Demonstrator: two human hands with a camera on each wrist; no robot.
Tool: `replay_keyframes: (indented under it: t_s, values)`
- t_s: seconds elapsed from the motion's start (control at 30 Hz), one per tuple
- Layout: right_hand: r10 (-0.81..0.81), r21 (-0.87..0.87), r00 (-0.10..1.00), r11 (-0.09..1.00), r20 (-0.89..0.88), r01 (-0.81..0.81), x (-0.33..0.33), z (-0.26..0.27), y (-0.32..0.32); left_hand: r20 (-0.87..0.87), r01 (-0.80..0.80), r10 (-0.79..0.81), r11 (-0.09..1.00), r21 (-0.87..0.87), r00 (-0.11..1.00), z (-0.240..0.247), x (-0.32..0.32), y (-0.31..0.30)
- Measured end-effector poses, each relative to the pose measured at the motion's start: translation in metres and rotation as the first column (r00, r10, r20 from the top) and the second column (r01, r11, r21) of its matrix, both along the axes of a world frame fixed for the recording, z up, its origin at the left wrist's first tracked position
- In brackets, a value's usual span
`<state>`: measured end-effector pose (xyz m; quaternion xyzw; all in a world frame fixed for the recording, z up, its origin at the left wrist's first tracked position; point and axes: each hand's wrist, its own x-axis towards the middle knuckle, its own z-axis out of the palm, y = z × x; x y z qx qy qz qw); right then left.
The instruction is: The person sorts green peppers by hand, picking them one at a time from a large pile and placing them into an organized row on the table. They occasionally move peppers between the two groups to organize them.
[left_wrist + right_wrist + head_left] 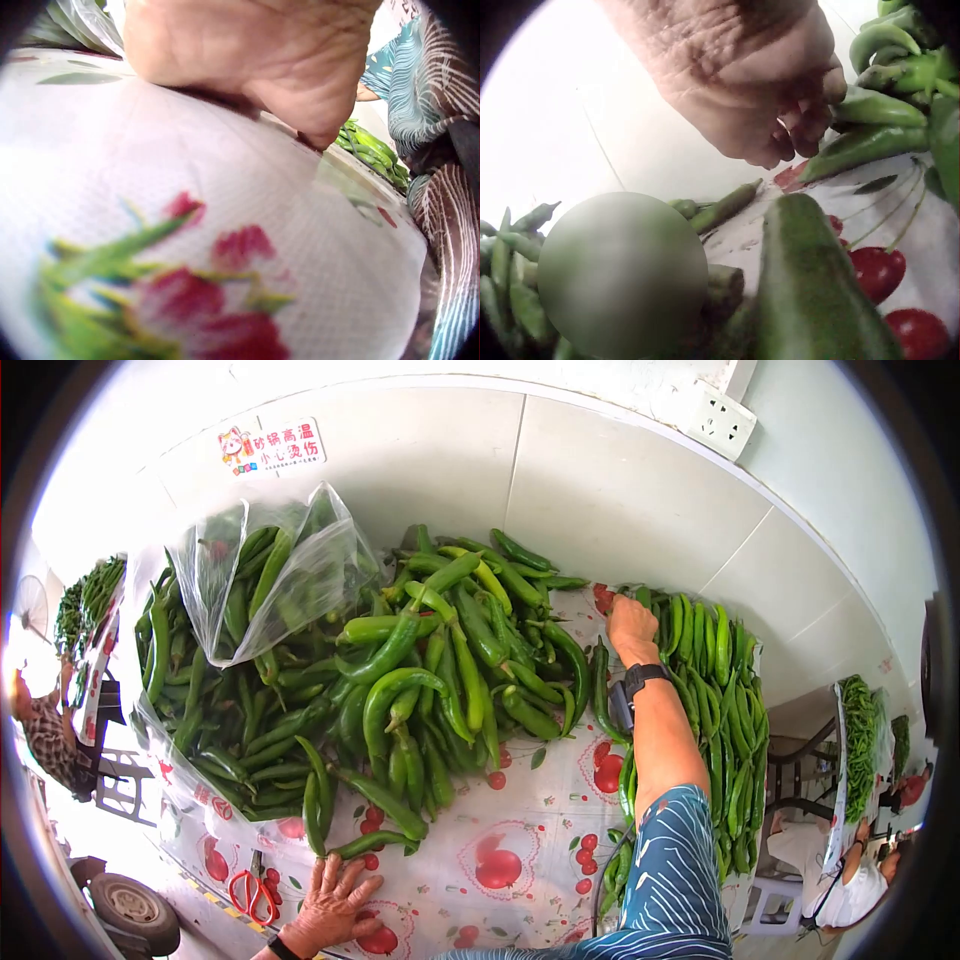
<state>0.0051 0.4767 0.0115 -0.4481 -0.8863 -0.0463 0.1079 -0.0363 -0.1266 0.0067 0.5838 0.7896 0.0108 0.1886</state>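
Observation:
My left hand (330, 905) rests on the flowered tablecloth (470, 915) at the front, fingers spread, its fingertips right at a green pepper (368, 844) on the edge of a big loose pile (400, 660). The left wrist view shows the heel of that hand against the cloth. At the back, my right hand (632, 625) is over the far end of the neatly lined-up peppers (715, 710). In the right wrist view its fingers (802, 135) bend loosely downward with nothing seen between them. A long pepper (802, 277) lies close below that wrist.
A clear plastic bag (300, 580) partly covers the pile's left side. Red-handled scissors (255, 895) lie left of my left hand. A tiled wall (600, 480) with a socket (722, 422) bounds the table behind. People and other pepper heaps (858, 740) are off to both sides.

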Motion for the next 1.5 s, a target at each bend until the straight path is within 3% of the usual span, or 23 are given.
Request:
replay_keyframes:
  t_s: [0.1, 0.2, 0.23, 0.33, 0.43, 0.53, 0.57, 0.67, 0.77, 0.9, 1.0, 1.03, 1.07, 1.13, 1.23, 1.33, 1.5]
  values:
    - [-0.088, -0.229, 0.996, 0.970, -0.008, 0.084, -0.003, 0.019, -0.013, -0.006, -0.009, 0.009, 1.000, 0.006, 1.000, 0.002, 0.001, 0.001]
    - [-0.084, -0.407, 0.975, 0.899, 0.206, 0.163, 0.000, 0.029, -0.030, 0.006, -0.020, 0.020, 1.000, -0.008, 1.000, 0.003, 0.002, 0.001]
    - [-0.044, -0.487, 0.982, 0.864, 0.183, 0.129, 0.005, 0.028, -0.032, 0.006, -0.023, 0.023, 1.000, -0.016, 1.000, 0.003, 0.002, 0.002]
    - [-0.048, -0.454, 0.997, 0.889, 0.054, 0.067, 0.012, 0.018, -0.047, 0.007, -0.017, 0.017, 1.000, 0.012, 1.000, 0.001, 0.001, 0.000]
    - [-0.077, -0.552, 0.994, 0.827, 0.072, 0.104, 0.015, 0.027, -0.049, -0.004, -0.005, 0.005, 0.999, 0.031, 1.000, 0.002, 0.001, 0.000]
    - [-0.037, -0.608, 0.999, 0.794, -0.017, 0.019, 0.022, 0.048, -0.045, -0.007, -0.008, 0.008, 1.000, 0.029, 1.000, 0.001, 0.001, 0.000]
    - [0.001, -0.491, 0.996, 0.870, -0.086, -0.043, 0.027, 0.046, -0.038, -0.013, -0.006, 0.006, 1.000, 0.027, 1.000, 0.000, 0.001, 0.000]
    - [-0.043, -0.524, 0.955, 0.843, -0.293, -0.122, 0.047, 0.080, -0.030, -0.016, -0.006, 0.006, 1.000, 0.022, 1.000, 0.000, 0.001, 0.000]
    - [-0.186, -0.543, 0.842, 0.827, -0.506, -0.144, 0.061, 0.114, -0.034, 0.002, -0.013, 0.013, 1.000, 0.021, 1.000, 0.000, 0.001, 0.000]
    - [-0.078, -0.228, 0.626, 0.960, -0.776, -0.163, 0.064, 0.097, -0.020, 0.010, -0.013, 0.012, 1.000, 0.024, 1.000, 0.000, 0.001, 0.000]
    - [0.097, -0.071, 0.737, 0.979, -0.669, -0.193, 0.063, 0.062, -0.016, 0.005, -0.009, 0.008, 1.000, 0.026, 1.000, 0.000, 0.001, 0.000]
    - [0.077, -0.127, 0.793, 0.973, -0.604, -0.192, 0.061, 0.056, -0.025, 0.002, -0.009, 0.009, 1.000, 0.028, 1.000, 0.001, 0.001, 0.000]
    - [0.105, -0.070, 0.868, 0.985, -0.484, -0.159, 0.059, 0.048, -0.030, -0.007, -0.003, 0.003, 1.000, 0.025, 1.000, 0.001, 0.001, 0.001]
    - [0.118, -0.104, 0.931, 0.981, -0.346, -0.163, 0.056, 0.034, -0.041, -0.023, 0.008, -0.008, 1.000, 0.017, 1.000, 0.001, 0.001, 0.000]
    - [0.113, -0.190, 0.982, 0.971, -0.149, -0.141, 0.050, 0.019, -0.049, 0.078, -0.018, 0.020, 1.000, -0.026, 0.997, 0.002, 0.000, 0.000]
    - [0.048, -0.094, 0.994, 0.994, -0.099, -0.057, 0.046, 0.007, -0.048, -0.009, -0.004, 0.004, 1.000, 0.012, 1.000, 0.000, 0.001, 0.000]
    - [-0.035, -0.079, 0.999, 0.996, -0.039, 0.032, 0.040, 0.013, -0.046, 0.050, -0.021, 0.022, 1.000, -0.010, 0.998, 0.000, 0.000, 0.000]
